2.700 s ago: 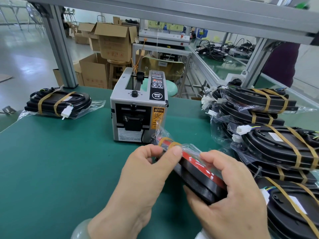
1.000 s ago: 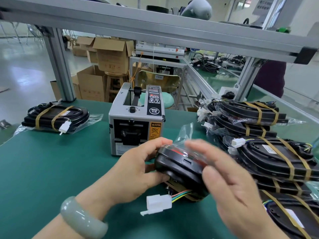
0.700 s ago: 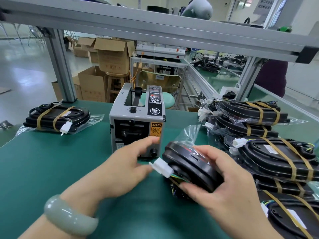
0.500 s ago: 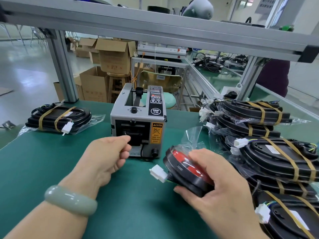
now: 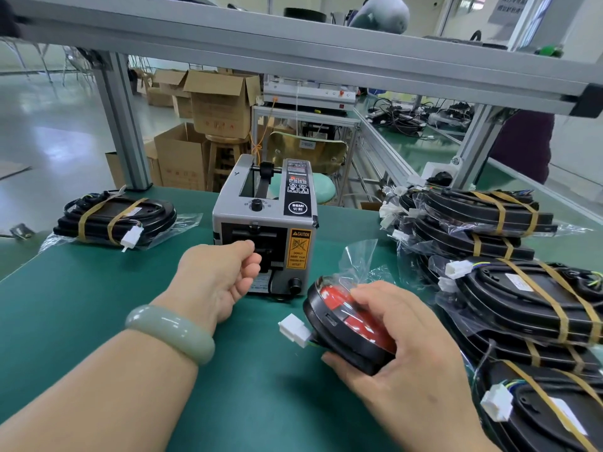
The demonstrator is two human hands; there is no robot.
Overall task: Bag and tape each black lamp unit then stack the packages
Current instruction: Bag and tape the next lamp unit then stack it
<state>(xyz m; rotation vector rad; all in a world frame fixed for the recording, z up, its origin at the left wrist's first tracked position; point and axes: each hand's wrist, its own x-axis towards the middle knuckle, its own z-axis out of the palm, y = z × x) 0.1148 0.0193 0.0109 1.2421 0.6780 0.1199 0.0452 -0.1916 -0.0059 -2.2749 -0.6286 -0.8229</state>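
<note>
Lamp unit (image 5: pixel 346 324), black with a red face, half inside a clear bag (image 5: pixel 359 259); tilted on edge, low over the green worktop (image 5: pixel 98 321), near and right of centre. Right hand (image 5: pixel 411 363) grips it, fingers over the red face, thumb under the rim. White connector (image 5: pixel 293 329) sticks out to the left.

Left hand (image 5: pixel 218 282), fingers curled, at the front slot of the tape dispenser (image 5: pixel 264 223); whether it pinches tape, cannot tell. Half a second ago this hand was short of the slot. Right hand's grip unchanged.

Taped packages (image 5: pixel 489 223) stacked at right, one package (image 5: pixel 114 220) far left. Cardboard boxes (image 5: pixel 218 102) stand beyond the metal frame (image 5: pixel 293 44).
</note>
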